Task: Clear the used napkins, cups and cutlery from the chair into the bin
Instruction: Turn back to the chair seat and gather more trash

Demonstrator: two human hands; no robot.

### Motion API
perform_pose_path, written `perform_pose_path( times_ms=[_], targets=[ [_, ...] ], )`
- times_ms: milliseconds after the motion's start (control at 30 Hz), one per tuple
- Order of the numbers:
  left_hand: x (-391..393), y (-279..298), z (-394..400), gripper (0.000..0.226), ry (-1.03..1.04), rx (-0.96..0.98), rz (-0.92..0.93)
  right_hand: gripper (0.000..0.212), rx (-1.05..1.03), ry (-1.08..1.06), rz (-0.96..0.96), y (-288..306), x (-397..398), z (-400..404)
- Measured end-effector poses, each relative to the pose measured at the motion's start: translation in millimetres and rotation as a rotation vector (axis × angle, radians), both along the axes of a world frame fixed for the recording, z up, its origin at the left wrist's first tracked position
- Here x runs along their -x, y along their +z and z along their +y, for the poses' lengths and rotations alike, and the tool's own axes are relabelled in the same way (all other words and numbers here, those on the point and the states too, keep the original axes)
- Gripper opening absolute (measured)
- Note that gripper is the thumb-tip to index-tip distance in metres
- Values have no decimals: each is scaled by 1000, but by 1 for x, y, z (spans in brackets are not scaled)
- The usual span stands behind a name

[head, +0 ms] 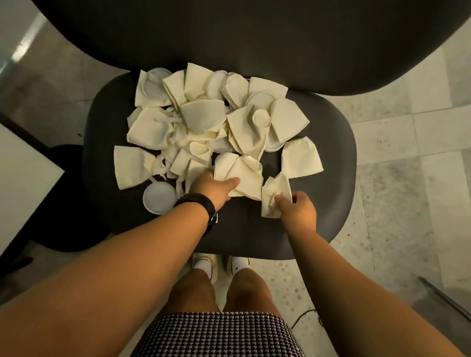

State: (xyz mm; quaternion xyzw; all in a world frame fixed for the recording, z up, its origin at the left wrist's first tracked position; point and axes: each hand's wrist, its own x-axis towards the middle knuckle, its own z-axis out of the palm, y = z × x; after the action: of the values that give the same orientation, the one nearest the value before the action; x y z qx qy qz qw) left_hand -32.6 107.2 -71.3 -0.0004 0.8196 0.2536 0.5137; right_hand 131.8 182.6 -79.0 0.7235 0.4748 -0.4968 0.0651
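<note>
A dark chair seat (pixel 319 214) carries a heap of cream paper napkins (pixel 203 113), with white cups and lids among them and pale cutlery pieces in the middle. My left hand (pixel 213 187), with a black watch on the wrist, grips a folded napkin (pixel 243 176) at the heap's near edge. My right hand (pixel 297 208) pinches a crumpled napkin (pixel 274 196) lying apart at the front right. A white cup (pixel 158 198) stands at the front left of the seat. Another napkin (pixel 301 158) lies alone on the right.
The chair's dark backrest (pixel 242 22) rises behind the heap. A white tabletop (pixel 4 175) juts in at the left, with a round black base (pixel 73 201) under it. Pale tiled floor (pixel 429 166) surrounds the chair. No bin is in view.
</note>
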Motion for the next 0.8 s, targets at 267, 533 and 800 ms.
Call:
perform_pose_path(
  times_ms=[267,533,800],
  targets=[
    [11,96,-52,29,239,-189,18,20,-52,61,195,73,26,-5],
    [15,189,-133,39,471,-290,154,17,-61,322,406,165,81,-41],
    [7,242,-250,30,745,-357,257,22,-74,665,510,222,123,-136]
  ],
)
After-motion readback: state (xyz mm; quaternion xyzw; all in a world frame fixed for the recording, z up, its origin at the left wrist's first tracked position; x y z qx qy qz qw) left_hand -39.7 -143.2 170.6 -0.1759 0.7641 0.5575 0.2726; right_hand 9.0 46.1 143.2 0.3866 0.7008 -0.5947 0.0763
